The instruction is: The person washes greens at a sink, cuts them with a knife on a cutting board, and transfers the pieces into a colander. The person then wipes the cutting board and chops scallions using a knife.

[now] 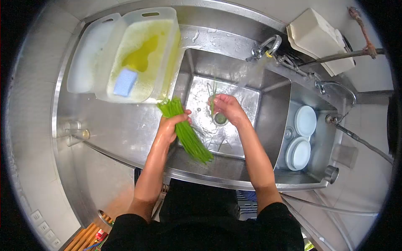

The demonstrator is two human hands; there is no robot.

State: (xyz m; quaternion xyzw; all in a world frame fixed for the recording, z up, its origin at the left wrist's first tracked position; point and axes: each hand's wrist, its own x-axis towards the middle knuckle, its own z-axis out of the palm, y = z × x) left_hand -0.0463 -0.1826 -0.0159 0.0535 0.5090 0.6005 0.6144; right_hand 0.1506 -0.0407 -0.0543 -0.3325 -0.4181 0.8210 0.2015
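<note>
My left hand (pixel 172 125) is wrapped round a thick bunch of long green stalks (pixel 190 140), held slantwise over the left edge of the steel sink (pixel 274 113). Over the middle of the basin, my right hand (pixel 224 105) pinches a few thin green strands (pixel 212 100) between thumb and fingers. Below that hand is the round drain (pixel 220 119). Some loose thin strands lie on the wet sink floor. Water runs from the tap (pixel 274 44) at the back of the basin.
At the back left stands a plastic tub (pixel 171 54) of yellowish soapy liquid with a blue sponge (pixel 125 82). White dishes (pixel 305 121) sit in the right basin. Glasses (pixel 77 134) are at far left, a metal cup (pixel 331 174) at the right corner.
</note>
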